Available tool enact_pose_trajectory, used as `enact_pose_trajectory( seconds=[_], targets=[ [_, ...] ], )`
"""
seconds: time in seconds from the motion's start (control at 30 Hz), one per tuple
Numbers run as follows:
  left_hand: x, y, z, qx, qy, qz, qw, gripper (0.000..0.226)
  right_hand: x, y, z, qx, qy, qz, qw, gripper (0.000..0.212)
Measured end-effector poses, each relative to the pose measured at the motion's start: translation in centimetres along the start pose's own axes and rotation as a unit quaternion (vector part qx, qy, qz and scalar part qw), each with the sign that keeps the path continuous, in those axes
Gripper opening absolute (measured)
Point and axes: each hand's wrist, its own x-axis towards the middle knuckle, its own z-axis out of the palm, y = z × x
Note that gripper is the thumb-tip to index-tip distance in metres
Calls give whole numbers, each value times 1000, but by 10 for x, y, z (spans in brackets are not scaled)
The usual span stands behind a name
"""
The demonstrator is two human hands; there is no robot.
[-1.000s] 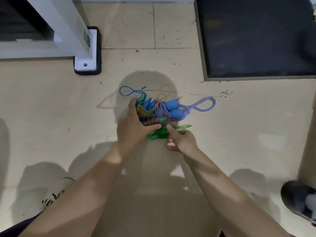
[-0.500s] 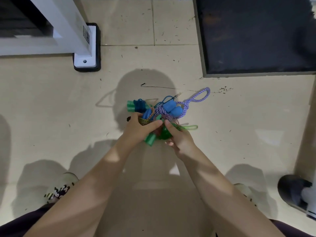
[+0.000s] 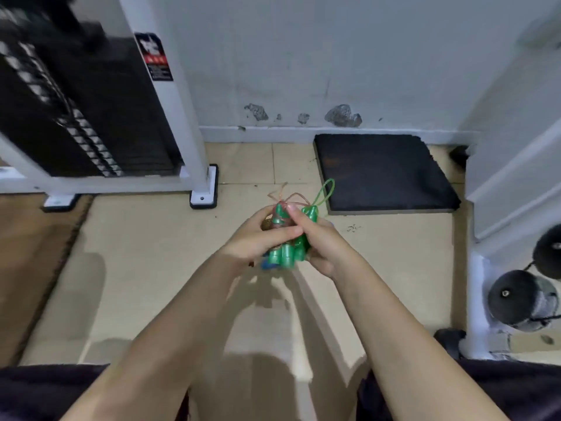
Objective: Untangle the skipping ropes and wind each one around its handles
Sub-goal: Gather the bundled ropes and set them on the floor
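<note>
A tangled bundle of skipping ropes (image 3: 283, 238) is held up in front of me, above the floor. Green handles (image 3: 285, 256) stick out below my fingers, and a green rope loop (image 3: 326, 191) and a thin reddish loop (image 3: 282, 194) rise above them. My left hand (image 3: 258, 238) grips the bundle from the left, fingers wrapped across it. My right hand (image 3: 318, 238) grips it from the right, with the thumb up on top. A bit of blue (image 3: 267, 265) shows under the left hand. The rest of the bundle is hidden by my hands.
A white gym machine frame (image 3: 194, 165) with a black weight stack (image 3: 91, 117) stands at left. A dark mat (image 3: 382, 174) lies by the wall ahead. Black dumbbells (image 3: 522, 296) sit at the right beside a white frame. My knees are at the bottom edge.
Both hands have lifted the bundle off the floor and closed round it. The view has tilted up, showing the wall and machine. The blue handles and purple rope are now hidden.
</note>
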Motion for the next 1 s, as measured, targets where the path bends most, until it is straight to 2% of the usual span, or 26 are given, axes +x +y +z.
enact_pose_trajectory(
  seconds=[0.13,0.3,0.4,0.5,0.57,0.67,0.8,0.87,0.93,1.0],
  targets=[
    [-80,85,1,8,24,102,994,51,-82,-70,39,-44,-82,-88,992,47],
    [-163,145,12,-45,29,215,975,52,-176,-117,71,-70,-118,-197,971,36],
    [-184,156,16,-54,48,264,962,63,-212,-128,79,-93,-91,-247,960,32],
    [-177,160,13,-81,76,277,955,61,-219,-137,70,-133,-47,-273,952,46],
    [-157,158,12,-95,79,263,957,66,-204,-138,59,-151,-38,-263,952,45],
    [-108,143,11,-156,75,221,960,61,-155,-135,42,-105,-54,-214,970,36],
    [-14,132,-3,-239,68,160,955,68,-53,-130,16,-125,-47,-184,974,20],
    [43,133,-18,-238,75,149,957,62,5,-129,4,-150,-30,-186,971,13],
    [92,133,-30,-214,96,147,961,46,53,-132,-3,-171,-10,-183,968,23],
    [125,130,-38,-194,113,135,965,40,87,-139,-6,-169,-6,-167,971,34]
  ],
)
